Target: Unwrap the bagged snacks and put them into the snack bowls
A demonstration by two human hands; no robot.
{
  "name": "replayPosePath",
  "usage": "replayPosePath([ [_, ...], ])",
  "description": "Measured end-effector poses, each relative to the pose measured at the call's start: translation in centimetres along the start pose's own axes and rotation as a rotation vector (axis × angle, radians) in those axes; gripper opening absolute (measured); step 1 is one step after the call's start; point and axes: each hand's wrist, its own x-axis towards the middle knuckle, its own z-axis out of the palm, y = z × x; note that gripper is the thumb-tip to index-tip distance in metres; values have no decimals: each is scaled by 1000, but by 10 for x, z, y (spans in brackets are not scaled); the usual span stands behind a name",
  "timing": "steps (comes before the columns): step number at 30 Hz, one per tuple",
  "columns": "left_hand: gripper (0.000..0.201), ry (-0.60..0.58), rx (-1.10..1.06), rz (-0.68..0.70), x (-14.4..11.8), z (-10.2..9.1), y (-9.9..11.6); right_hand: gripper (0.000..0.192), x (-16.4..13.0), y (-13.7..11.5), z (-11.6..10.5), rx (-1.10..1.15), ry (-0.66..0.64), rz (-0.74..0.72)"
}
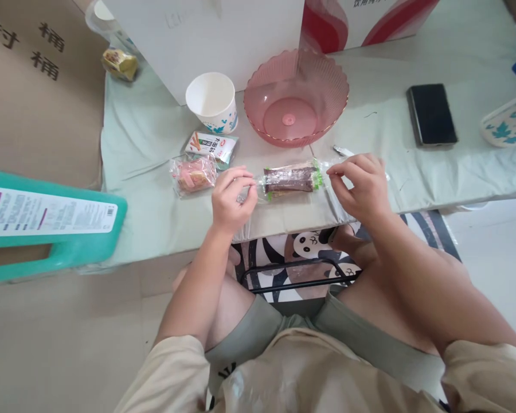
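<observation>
Several slim brown snack packets with green ends (289,178) lie side by side near the table's front edge, with clear plastic wrap (260,186) around them. My left hand (234,198) is closed in a pinch on the wrap at the left end. At the other end, my right hand (361,186) has thumb and forefinger closed on the wrap, which is hard to see there. A clear bag with pink contents (194,175) and a white and green snack packet (212,146) lie just beyond my left hand.
Behind the snacks stand a paper cup (212,100) and a pink scalloped bowl (296,97), backed by a white box (223,40). A black phone-like device (433,115) and another cup (509,123) are right. A teal container (51,223) is left.
</observation>
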Motion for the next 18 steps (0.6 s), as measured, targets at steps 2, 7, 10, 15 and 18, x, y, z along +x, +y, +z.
replayPosePath([
  [2,13,52,-16,-18,-3,-3,4,27,0,-2,-4,18,45,15],
  [7,24,207,-99,-213,-2,7,-7,31,-6,-7,-9,67,228,95],
  [10,27,284,-155,-310,6,14,-21,25,-14,-15,-5,121,77,-43],
  [15,19,299,39,-176,3,9,-12,27,-14,-28,9,197,-171,-274],
  [18,10,71,114,-55,-6,10,8,47,-3,-26,13,176,-197,-242],
])
